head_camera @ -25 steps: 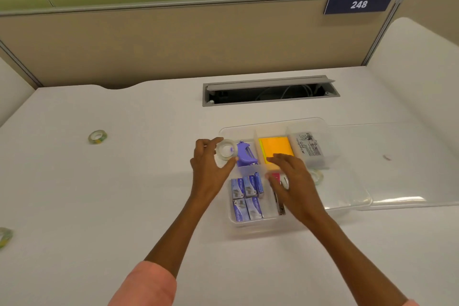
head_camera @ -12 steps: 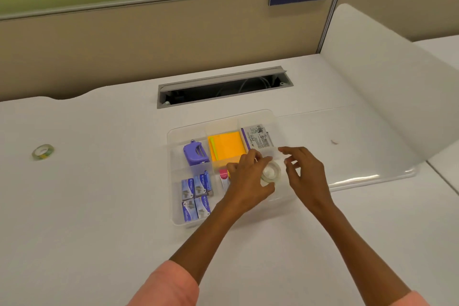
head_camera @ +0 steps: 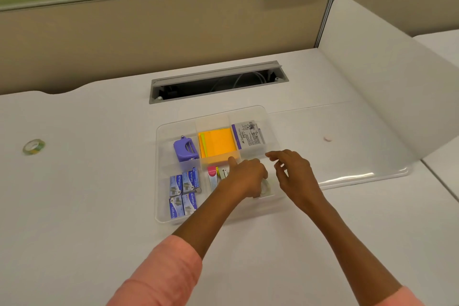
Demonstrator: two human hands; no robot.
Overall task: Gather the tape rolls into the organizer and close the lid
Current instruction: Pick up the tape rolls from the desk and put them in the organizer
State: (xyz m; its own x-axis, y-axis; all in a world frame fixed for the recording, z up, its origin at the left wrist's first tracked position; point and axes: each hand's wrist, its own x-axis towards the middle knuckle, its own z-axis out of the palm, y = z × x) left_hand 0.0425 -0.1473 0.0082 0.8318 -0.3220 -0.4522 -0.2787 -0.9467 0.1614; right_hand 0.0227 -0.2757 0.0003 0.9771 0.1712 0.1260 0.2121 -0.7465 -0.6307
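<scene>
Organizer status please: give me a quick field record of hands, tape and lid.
organizer: clear tray, lid off
lid: clear, flat on desk right of the tray
left hand: inside front-right compartment, grip on clear tape
right hand: open, hovering beside, holding nothing
loose tape: green roll on desk, far left

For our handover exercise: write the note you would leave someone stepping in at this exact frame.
Left hand: lowered into the organizer, front right compartment, over a clear tape roll; grip hidden.
Right hand: open, empty, hovering beside it.
Done: that roll is in or nearly in.
Left: fetch the green tape roll lying far left on the desk, then swing the clear lid, lying open to the right, shut.
</scene>
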